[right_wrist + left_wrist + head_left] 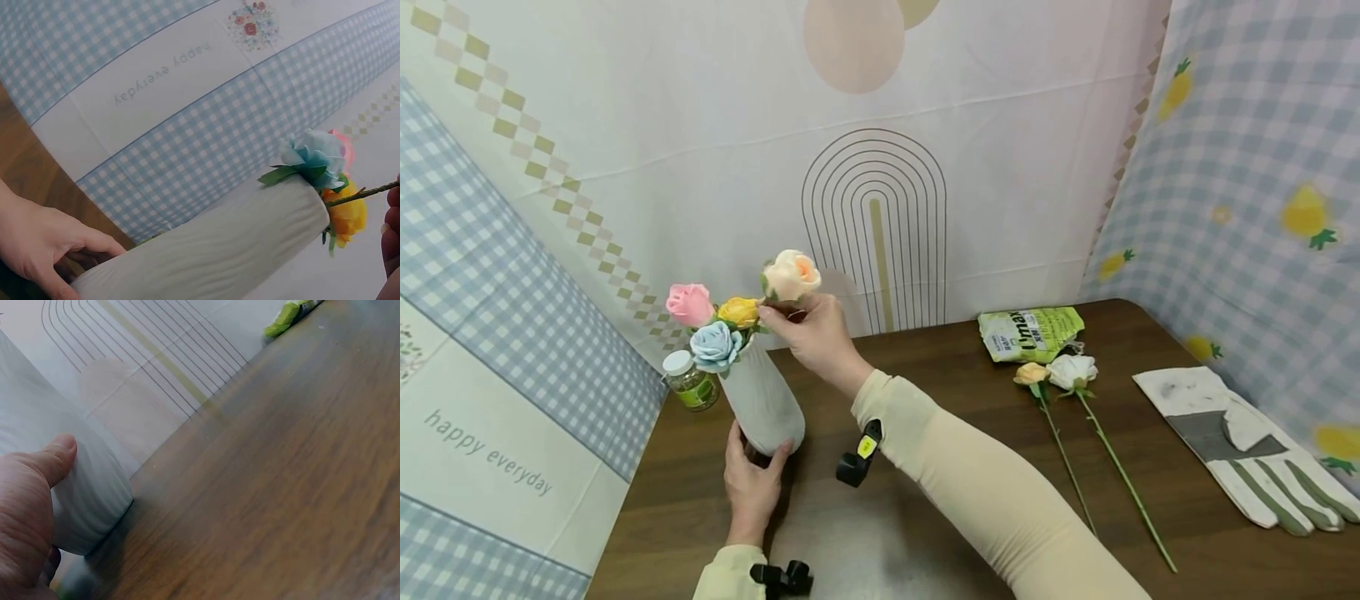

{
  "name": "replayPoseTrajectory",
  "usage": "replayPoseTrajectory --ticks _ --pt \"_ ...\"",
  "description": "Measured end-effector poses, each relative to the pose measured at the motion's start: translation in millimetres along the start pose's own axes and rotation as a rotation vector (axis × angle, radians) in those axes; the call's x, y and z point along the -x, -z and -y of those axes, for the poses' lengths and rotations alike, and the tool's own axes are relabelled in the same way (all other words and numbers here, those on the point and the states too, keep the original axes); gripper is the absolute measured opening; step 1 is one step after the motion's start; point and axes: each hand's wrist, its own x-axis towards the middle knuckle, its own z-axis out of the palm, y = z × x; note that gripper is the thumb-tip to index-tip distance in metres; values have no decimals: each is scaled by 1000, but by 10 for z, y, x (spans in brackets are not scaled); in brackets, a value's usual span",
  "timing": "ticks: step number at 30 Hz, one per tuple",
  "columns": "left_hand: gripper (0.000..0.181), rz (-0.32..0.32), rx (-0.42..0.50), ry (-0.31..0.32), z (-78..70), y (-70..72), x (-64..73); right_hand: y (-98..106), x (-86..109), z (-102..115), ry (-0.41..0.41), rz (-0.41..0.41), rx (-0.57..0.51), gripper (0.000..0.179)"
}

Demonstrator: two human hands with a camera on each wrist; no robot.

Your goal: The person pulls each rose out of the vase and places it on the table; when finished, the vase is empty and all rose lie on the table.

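A white ribbed vase (763,400) stands at the left of the table, holding a pink rose (689,305), a yellow rose (739,312) and a light blue rose (716,345). My left hand (752,490) grips the vase near its base, thumb along the side in the left wrist view. Above the vase mouth, my right hand (817,337) pinches the stem (369,190) of a peach-cream rose (792,276). In the right wrist view that stem reaches the vase rim beside the yellow rose; how deep it goes inside is hidden.
A small jar with a white lid (691,382) stands behind the vase at left. Toward the right lie a yellow-orange rose (1032,373), a white rose (1072,372), a green packet (1032,333) and a white-and-grey glove (1240,442). Patterned cloth hangs around the table.
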Motion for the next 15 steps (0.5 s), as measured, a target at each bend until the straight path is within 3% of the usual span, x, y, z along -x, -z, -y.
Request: replayPoseTrajectory --ticks 7,15 --pt "86 0 22 4 8 -1 9 171 64 293 68 -36 -154 16" --pt "87 -13 23 -10 10 -15 1 536 23 69 117 -129 -311 20"
